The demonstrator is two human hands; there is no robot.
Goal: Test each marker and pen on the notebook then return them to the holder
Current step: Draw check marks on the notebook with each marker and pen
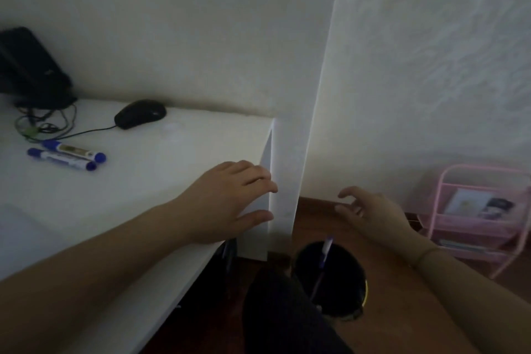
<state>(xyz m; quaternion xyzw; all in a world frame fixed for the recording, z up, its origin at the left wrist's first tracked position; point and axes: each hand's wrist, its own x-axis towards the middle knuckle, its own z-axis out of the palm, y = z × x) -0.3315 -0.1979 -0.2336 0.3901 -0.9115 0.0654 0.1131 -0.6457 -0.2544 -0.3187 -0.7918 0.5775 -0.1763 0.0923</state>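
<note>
Two blue-capped white markers (66,157) side by side on the white bench (161,158), well left of the left hand (230,201), which rests on the bench corner, fingers relaxed. One black round holder (330,279) on the floor, apparently containing one pen (326,250), below the right hand (370,210), fingers loosely spread, empty. One black mouse (140,113).

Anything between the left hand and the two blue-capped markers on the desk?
Nothing visible. The left hand rests at the white desk right edge; the two blue-capped markers lie far left across bare desktop. The black mouse sits behind that line.
</note>
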